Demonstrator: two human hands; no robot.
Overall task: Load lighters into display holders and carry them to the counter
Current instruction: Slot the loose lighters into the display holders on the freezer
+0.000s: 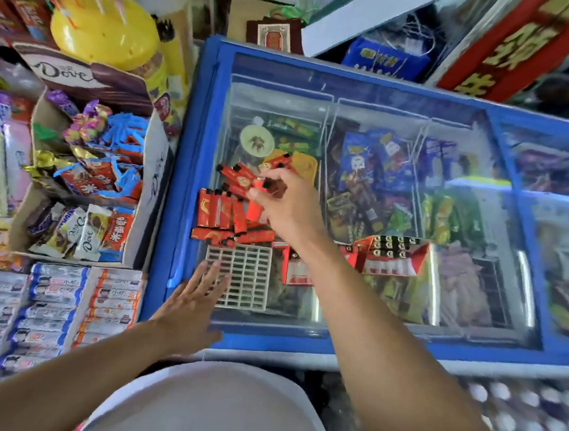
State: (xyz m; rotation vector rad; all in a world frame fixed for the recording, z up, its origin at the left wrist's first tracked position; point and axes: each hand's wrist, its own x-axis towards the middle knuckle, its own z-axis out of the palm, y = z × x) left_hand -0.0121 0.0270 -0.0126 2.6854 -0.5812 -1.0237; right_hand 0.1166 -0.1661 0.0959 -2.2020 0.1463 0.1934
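Observation:
Several red lighters (221, 215) lie in a loose pile on the glass lid of a blue chest freezer (407, 88). My right hand (286, 203) reaches over the pile and pinches a few red lighters with black tops (241, 177). A white grid display holder (246, 277) with empty slots lies flat on the glass in front of the pile. My left hand (193, 296), fingers straight and spread, rests on the holder's near left corner. A red display box (393, 255) filled with black-topped lighters sits to the right of my right forearm.
A cardboard box (149, 176) of chocolate and candy stands left of the freezer, with rows of packaged snacks (51, 305) below it. A yellow tub (103, 27) sits at the back left. Ice cream packs show through the freezer glass. Egg trays (516, 417) lie at lower right.

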